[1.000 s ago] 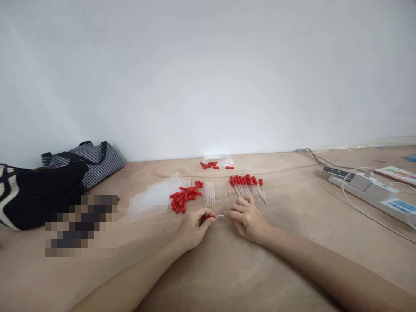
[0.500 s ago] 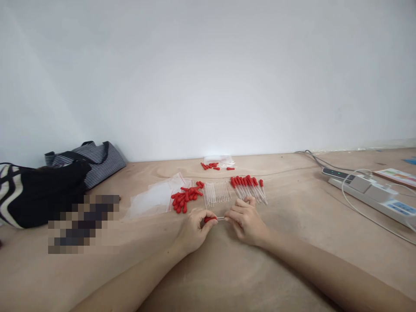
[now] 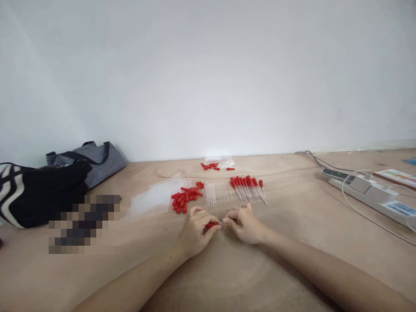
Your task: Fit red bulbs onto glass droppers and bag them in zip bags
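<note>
Between finger and thumb, my left hand (image 3: 199, 229) pinches a red rubber dropper bulb (image 3: 212, 225). A thin clear glass tube (image 3: 221, 224) runs from the bulb's mouth into the closed fingers of my right hand (image 3: 243, 224), which hide most of it. Just beyond my hands lies a row of bare glass tubes (image 3: 217, 193). To its left is a heap of loose red bulbs (image 3: 185, 198). On its right, several droppers (image 3: 249, 190), tubes with red bulbs on, lie side by side.
Clear zip bags (image 3: 152, 197) lie left of the bulb heap. Near the wall, a clear bag (image 3: 217, 159) has more bulbs (image 3: 211, 166) in front. A striped bag (image 3: 107, 158) and a black bag (image 3: 48, 195) stand left; a power strip (image 3: 373, 195) with cables lies right.
Both hands have drawn closer together and slightly lower. Less of the tube shows between them, and more of the bulb's side is visible in my left fingers.
</note>
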Available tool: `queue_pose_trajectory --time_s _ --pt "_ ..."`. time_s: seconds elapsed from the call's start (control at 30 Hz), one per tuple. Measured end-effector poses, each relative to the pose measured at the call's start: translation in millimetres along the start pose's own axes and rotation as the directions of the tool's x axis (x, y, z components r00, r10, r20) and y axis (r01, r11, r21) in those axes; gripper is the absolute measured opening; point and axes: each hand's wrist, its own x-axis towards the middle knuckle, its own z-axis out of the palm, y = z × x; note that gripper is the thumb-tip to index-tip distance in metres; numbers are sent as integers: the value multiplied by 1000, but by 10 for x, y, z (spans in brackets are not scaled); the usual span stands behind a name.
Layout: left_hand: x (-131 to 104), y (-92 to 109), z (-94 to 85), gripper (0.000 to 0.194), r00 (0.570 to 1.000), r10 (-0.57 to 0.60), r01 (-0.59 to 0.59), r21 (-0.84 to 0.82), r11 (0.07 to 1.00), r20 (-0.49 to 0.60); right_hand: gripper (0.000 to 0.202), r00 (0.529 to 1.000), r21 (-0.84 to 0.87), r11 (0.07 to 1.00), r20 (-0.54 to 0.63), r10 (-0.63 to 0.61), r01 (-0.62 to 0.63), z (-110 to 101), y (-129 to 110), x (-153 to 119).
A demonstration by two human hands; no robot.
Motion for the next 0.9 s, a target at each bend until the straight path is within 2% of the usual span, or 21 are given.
queue_pose_trajectory --time_s 0.2,0.27,0.37,0.43,0.57,0.67,0.73,0.8,0.83,0.9 --pt "41 -39 -5 15 996 -82 83 -49 995 21 36 1000 57 998 -2 26 -25 -37 89 31" --pt "46 -56 -12 14 995 -101 102 -48 994 20 38 1000 56 998 -5 7 -7 -55 111 25" --pt "46 -73 -26 13 993 -122 122 -40 992 0 30 998 64 997 -39 -48 51 -92 147 2" --pt "46 -76 -33 13 991 -136 135 -36 990 -8 24 993 14 995 -71 -94 95 -113 177 -17" --pt "41 -72 -45 18 992 -125 126 -36 991 34 19 966 -217 956 -125 -225 195 -118 219 -47" --pt "29 -88 -72 17 990 -134 134 -5 991 37 17 948 -305 926 -154 -277 221 -124 246 -40" --pt "20 -121 -101 43 981 -196 196 35 980 -9 17 946 -293 945 -236 -221 148 -164 308 -13" --pt "16 -175 -128 66 958 -280 284 66 956 -71 21 914 -225 974 -402 -56 -39 -242 428 29" --pt "16 -207 -138 66 944 -315 323 75 943 -98 22 871 -168 973 -487 60 -160 -291 506 51" --pt "21 -273 -147 54 922 -362 376 85 923 -139 26 750 -45 923 -599 282 -383 -388 674 88"
